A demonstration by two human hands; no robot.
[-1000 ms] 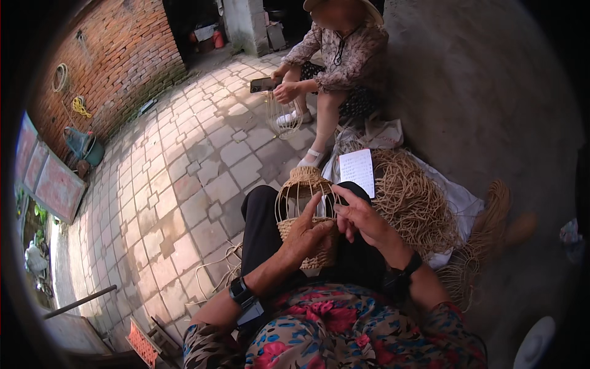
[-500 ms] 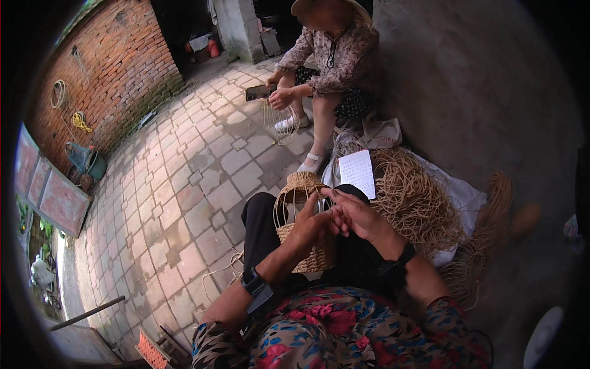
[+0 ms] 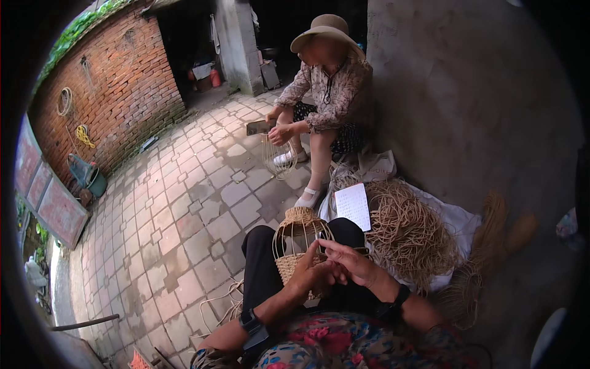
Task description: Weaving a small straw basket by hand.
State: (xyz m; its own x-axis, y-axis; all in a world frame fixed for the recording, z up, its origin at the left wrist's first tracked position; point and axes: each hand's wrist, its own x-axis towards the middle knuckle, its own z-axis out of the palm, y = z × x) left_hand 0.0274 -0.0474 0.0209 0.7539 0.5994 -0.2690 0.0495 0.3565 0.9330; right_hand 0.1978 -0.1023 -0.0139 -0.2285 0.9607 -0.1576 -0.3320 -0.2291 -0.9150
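Basket [image 3: 287,266] lies neck-forward; left hand [image 3: 309,272] overlaps its near right side, right hand [image 3: 354,264] farther right; can't tell either grip.

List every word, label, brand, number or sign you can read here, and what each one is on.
No text can be quoted reliably.
White sheet at the edge of the rope heap: rows of small dark marks, too small to read.
Pale bag behind the heap: a few faint reddish letters, too blurred to make out a sure word.
Woven basket: no lettering on the part that shows.
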